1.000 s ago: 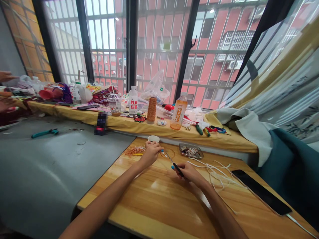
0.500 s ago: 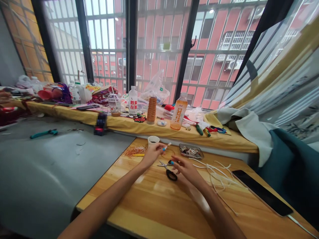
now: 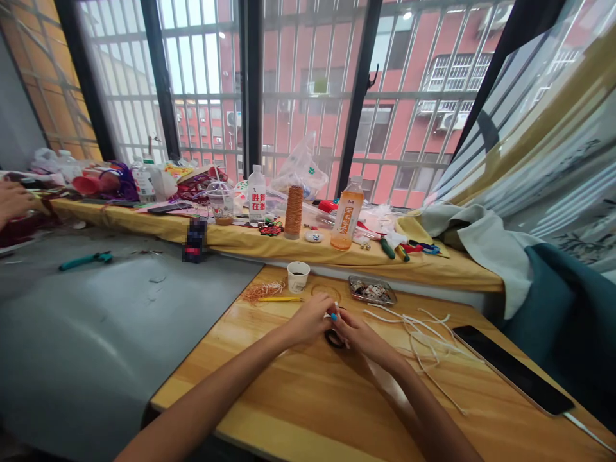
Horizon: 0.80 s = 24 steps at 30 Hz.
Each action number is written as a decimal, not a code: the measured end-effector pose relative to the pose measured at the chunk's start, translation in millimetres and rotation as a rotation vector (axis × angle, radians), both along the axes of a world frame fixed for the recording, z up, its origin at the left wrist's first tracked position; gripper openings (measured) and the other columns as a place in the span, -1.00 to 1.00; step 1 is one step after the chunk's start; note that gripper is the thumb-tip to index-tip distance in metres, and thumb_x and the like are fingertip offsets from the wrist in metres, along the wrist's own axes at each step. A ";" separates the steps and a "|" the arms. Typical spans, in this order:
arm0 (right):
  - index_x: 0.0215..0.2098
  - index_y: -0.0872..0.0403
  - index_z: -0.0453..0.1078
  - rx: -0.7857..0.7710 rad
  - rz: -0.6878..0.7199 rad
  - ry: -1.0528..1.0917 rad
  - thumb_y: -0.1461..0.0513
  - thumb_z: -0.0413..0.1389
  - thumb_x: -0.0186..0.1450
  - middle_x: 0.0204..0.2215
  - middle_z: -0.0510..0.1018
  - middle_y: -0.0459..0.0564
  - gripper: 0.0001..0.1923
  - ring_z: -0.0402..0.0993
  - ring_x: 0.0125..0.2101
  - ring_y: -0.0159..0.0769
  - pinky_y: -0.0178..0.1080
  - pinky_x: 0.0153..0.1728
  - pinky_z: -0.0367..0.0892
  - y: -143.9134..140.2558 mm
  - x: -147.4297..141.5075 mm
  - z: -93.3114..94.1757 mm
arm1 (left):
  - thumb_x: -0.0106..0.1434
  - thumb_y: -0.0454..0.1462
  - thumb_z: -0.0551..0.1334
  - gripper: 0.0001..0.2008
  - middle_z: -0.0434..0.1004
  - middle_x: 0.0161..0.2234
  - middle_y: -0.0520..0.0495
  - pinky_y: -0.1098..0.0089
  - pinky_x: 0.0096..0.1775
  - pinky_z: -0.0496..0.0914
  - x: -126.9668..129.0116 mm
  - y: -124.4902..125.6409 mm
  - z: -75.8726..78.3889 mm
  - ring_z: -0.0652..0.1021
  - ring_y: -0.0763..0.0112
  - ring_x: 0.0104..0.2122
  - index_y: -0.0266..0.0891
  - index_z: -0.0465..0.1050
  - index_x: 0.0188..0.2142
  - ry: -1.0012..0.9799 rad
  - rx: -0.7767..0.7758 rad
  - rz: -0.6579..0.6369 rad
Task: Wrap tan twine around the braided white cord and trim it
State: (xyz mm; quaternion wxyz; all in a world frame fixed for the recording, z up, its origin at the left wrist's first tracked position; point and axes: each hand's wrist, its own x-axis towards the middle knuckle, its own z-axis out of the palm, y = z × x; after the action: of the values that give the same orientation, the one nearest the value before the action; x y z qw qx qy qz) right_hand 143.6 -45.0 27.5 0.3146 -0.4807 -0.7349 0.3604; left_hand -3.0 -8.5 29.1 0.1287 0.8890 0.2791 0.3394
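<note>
My left hand (image 3: 310,321) and my right hand (image 3: 357,331) meet fingertip to fingertip over the wooden table (image 3: 298,398). Between the fingers of both is pinched a small white piece (image 3: 332,314). Right under the hands lie black-handled scissors (image 3: 332,339), flat on the table and partly hidden. A white paper cup (image 3: 298,276) stands just beyond the left hand. To the right of the hands lie loose white cords (image 3: 426,330).
A small metal tray (image 3: 372,290) of bits, orange thread scraps (image 3: 258,292) and a yellow stick (image 3: 280,299) lie beyond the hands. A dark phone (image 3: 513,369) lies right. The cluttered yellow ledge (image 3: 240,237) holds a thread spool (image 3: 293,212) and bottles. Another person's hand (image 3: 12,199) is far left.
My right hand laid the scissors on the table. My left hand drew back from the cup with the white piece, and both hands came together on it.
</note>
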 end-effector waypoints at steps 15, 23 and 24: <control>-0.24 0.02 0.35 0.729 -0.144 -0.931 0.40 -0.11 0.20 -0.36 0.52 -0.02 -0.71 0.39 -0.33 -0.30 -0.29 -0.29 0.10 1.9 37.1 12.6 | 0.18 -0.28 0.02 -0.84 0.43 -0.42 -0.06 0.45 -0.40 0.17 -15.3 9.8 8.9 0.41 0.40 -0.40 -0.27 0.34 -0.38 0.248 0.078 0.112; -0.19 0.02 0.37 0.923 -0.450 -1.003 0.32 -0.05 0.21 -0.43 0.51 -0.04 -0.75 0.39 -0.42 -0.32 -0.31 -0.38 0.10 3.4 46.6 13.3 | 0.03 -0.15 0.17 -0.76 0.24 -0.67 0.11 0.51 -0.51 0.18 -6.0 6.8 9.1 0.30 0.59 -0.64 -0.32 0.27 -0.50 -0.281 -1.011 -0.269; -0.16 0.02 0.35 0.945 -0.475 -0.994 0.32 -0.05 0.22 -0.43 0.51 -0.03 -0.74 0.38 -0.42 -0.32 -0.32 -0.38 0.10 2.9 46.0 13.2 | 0.00 -0.15 0.20 -0.75 0.25 -0.68 0.11 0.51 -0.51 0.18 -5.4 5.4 8.7 0.31 0.60 -0.65 -0.32 0.25 -0.53 -0.346 -1.102 -0.321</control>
State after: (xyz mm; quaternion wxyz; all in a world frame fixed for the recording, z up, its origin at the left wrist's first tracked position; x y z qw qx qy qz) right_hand 189.7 -42.1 40.7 0.1874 -0.5470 -0.7439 -0.3351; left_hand -8.4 -3.0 37.8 0.6639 0.6544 0.2511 0.2606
